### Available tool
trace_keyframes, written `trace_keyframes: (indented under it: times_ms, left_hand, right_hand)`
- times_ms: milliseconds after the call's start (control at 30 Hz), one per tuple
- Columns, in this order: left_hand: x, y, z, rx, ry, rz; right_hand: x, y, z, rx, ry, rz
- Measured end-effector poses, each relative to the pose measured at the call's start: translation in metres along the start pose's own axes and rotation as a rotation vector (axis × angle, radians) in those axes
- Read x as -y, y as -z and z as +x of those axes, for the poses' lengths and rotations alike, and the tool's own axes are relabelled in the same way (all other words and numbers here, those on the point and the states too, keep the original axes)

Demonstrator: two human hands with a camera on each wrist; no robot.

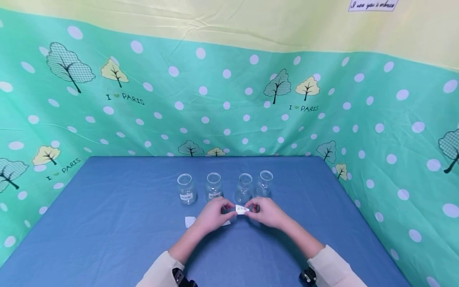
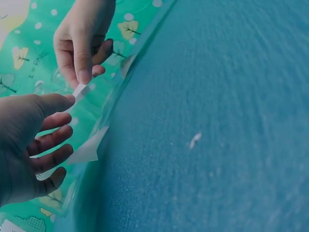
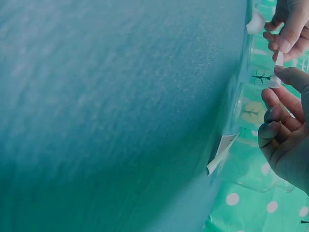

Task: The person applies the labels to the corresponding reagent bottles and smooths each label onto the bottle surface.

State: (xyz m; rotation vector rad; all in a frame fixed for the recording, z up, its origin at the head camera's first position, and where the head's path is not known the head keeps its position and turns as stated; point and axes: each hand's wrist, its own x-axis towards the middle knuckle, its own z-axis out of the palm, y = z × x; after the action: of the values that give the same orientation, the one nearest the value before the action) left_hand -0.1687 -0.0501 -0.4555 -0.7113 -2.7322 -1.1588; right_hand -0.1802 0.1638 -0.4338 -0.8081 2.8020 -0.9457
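Observation:
A small white label (image 1: 242,209) with handwriting on it is stretched between two hands, just in front of the jars. My left hand (image 1: 214,215) pinches its left end between thumb and fingertip. The right end is pinched by my right hand (image 1: 267,212). In the left wrist view the label (image 2: 79,92) shows as a thin strip between the hands. Behind the left hand stand two glass jars with written labels, a left jar (image 1: 186,189) and a second jar (image 1: 214,186). Farther right, a third jar (image 1: 244,189) and a fourth jar (image 1: 264,184) show no label.
A white paper piece (image 1: 190,221) lies on the blue table (image 1: 107,223) left of my left hand. Another paper piece (image 1: 226,223) is partly hidden by that hand. A patterned green curtain (image 1: 222,119) hangs behind the table and along the sides.

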Motion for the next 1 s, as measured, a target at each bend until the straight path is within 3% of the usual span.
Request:
trace_keyframes:
  times_ms: [200, 533, 800, 1000]
  left_hand:
    - [0.001, 0.002, -0.001, 0.028, 0.038, -0.135]
    - [-0.002, 0.005, -0.004, 0.058, 0.086, -0.201]
    - [-0.004, 0.005, -0.007, 0.000, 0.156, -0.281]
    - [-0.008, 0.008, -0.010, -0.059, 0.197, -0.327]
  right_hand:
    - [0.001, 0.000, 0.001, -0.020, 0.000, 0.051]
    - [0.007, 0.003, 0.001, -0.025, -0.022, 0.086]
    - [0.014, 0.004, 0.001, -0.037, -0.021, 0.074]
    - [0.023, 0.006, 0.000, -0.094, -0.007, 0.059]
